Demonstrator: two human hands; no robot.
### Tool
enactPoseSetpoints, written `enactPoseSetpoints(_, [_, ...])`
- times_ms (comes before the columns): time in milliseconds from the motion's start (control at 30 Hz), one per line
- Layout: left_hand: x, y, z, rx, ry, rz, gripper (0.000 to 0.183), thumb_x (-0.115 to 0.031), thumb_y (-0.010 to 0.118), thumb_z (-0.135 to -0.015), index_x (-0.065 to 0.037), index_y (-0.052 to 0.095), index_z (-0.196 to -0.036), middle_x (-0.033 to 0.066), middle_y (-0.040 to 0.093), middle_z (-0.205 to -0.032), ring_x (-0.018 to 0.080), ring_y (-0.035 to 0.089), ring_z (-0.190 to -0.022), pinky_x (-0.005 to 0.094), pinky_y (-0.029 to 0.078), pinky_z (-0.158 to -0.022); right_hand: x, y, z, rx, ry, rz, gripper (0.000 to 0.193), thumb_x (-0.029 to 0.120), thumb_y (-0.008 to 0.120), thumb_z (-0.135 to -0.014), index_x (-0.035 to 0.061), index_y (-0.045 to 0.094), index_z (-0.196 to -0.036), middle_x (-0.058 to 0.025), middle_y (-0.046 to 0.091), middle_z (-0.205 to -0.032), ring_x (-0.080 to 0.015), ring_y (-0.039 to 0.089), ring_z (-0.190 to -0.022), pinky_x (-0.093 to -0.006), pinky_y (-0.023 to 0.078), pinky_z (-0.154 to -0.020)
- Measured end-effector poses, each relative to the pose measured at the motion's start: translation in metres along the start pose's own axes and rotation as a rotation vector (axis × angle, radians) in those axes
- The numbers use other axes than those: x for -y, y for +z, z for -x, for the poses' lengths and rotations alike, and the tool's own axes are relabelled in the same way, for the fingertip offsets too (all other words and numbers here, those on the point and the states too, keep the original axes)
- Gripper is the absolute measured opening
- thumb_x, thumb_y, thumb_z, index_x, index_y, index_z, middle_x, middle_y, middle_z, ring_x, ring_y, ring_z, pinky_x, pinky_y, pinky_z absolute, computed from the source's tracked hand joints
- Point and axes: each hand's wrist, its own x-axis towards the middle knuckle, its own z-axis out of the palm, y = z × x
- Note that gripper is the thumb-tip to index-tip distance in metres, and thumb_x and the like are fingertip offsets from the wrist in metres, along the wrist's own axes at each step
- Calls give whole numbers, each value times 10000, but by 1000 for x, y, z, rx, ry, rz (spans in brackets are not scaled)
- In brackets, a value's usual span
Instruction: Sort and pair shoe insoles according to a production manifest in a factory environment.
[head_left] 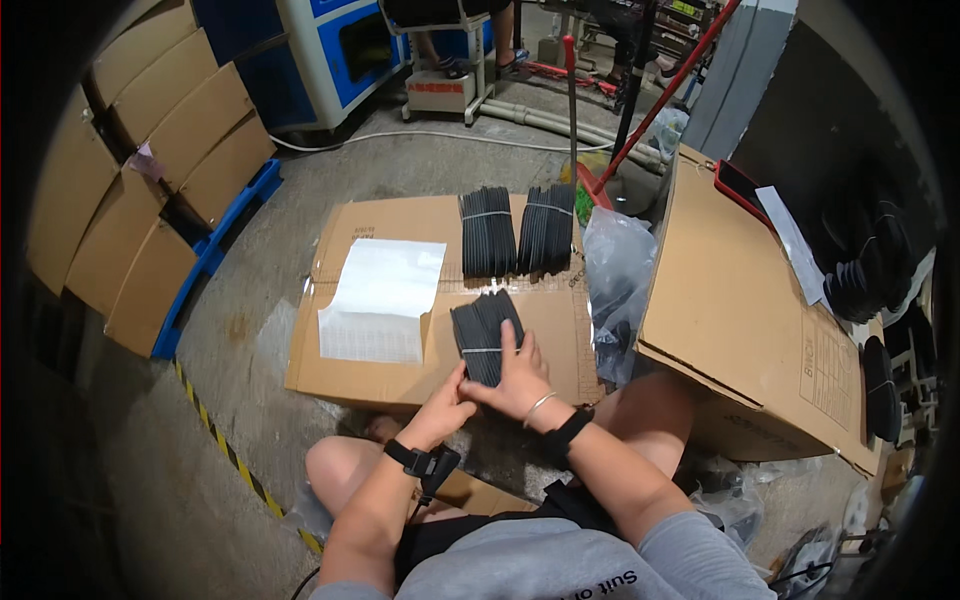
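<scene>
A bundle of thin black strips (482, 322), tied with a pale band, lies on the closed cardboard box before me. My right hand (519, 382) grips its near right side, with the fingers reaching up along the strips and the thumb at the near end. Against the near left corner of the same bundle, my left hand (440, 410) has its fingers drawn together; their tips are partly hidden. Two more banded bundles, a left one (487, 232) and a right one (546, 230), lie side by side just beyond.
White sheets (385, 300) cover part of the cardboard box (340, 385). To the right, a larger carton (735, 310) carries a phone (742, 188) and more black bundles. Stacked cartons (160, 130) stand on a blue pallet (215, 255) at left. A person sits farther back.
</scene>
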Motion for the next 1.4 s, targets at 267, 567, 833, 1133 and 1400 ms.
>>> enactPoseSetpoints(267, [-41, -50, 8, 47, -206, -70, 456, -56, 545, -855, 22, 397, -1279, 132, 504, -1202, 184, 492, -1096, 283, 405, -921, -13, 0, -11, 40, 71, -70, 1108, 420, 737, -574, 31, 99, -1392, -340, 256, -1274, -479, 292, -1192, -478, 274, -989])
enactPoseSetpoints(567, [-34, -76, 10, -132, -162, 129, 328, -99, 571, -857, 3, 502, -1161, 53, 573, -1020, 117, 534, -911, 245, 442, -797, -4, -62, -90, -473, -62, -302, 1039, 400, 732, -612, -4, 155, -1375, -314, 266, -1317, -444, 293, -1226, -450, 251, -1029])
enactPoseSetpoints(833, [-51, -88, 21, -93, -100, 149, 310, -119, 574, -867, 17, 523, -1140, 54, 572, -1013, 109, 520, -903, 246, 431, -818, -4, -86, -212, -669, 336, 168, 942, 459, 656, -617, 129, 229, -1388, -282, 248, -1343, -438, 297, -1228, -526, 278, -985])
enactPoseSetpoints(1133, [-55, -88, 21, -84, -49, 62, 317, -136, 573, -870, 31, 519, -1134, 62, 575, -1016, 113, 525, -897, 246, 437, -799, -18, -81, -225, -250, 515, 241, 984, 580, 622, -662, 117, 185, -1413, -302, 138, -1418, -446, 189, -1307, -532, 226, -1019])
enactPoseSetpoints(1400, [-48, -97, 33, -139, -137, 209, 300, -148, 565, -882, -19, 526, -1150, 36, 585, -1032, 108, 535, -954, 236, 425, -807, -4, -12, -140, -485, -189, 121, 765, 374, 647, -731, 52, 298, -1330, -265, 273, -1348, -416, 231, -1277, -522, 209, -1014])
